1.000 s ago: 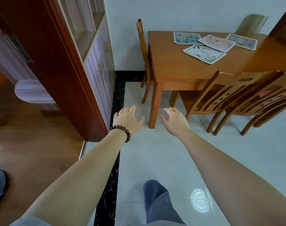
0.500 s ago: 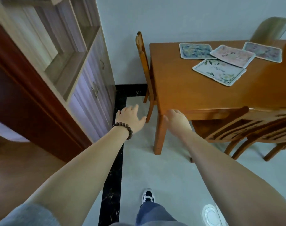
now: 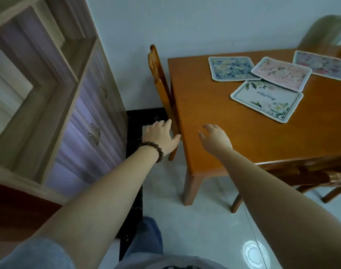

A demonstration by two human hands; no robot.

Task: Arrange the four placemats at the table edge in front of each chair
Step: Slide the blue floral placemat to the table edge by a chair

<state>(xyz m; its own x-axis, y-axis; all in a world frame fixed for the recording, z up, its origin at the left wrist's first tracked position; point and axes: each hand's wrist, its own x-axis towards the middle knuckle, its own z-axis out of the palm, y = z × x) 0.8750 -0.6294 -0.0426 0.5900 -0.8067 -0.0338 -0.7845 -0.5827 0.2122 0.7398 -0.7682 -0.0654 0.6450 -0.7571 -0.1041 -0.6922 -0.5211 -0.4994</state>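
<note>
Placemats lie bunched on the far part of the wooden table (image 3: 214, 136): a blue floral mat (image 3: 230, 68), a pink mat (image 3: 281, 73) overlapping it, a white mat with green leaves (image 3: 266, 100) partly under the pink one, and a pink-grey mat (image 3: 321, 65) at the right. My left hand (image 3: 161, 135), with a bead bracelet, hovers open beside the table's left edge. Over the near left corner of the table, my right hand (image 3: 216, 139) is open and empty. Neither hand touches a mat.
A wooden chair (image 3: 160, 78) is tucked against the table's left side. Another chair (image 3: 309, 175) stands at the near side, right. A tall cabinet with shelves and purple drawers (image 3: 72, 121) fills the left. A chair back (image 3: 321, 32) shows at the far right.
I have walked closer to the table, which now looms larger. Both hands have moved forward and up; the right hand has gone from below the table edge to above its near corner.
</note>
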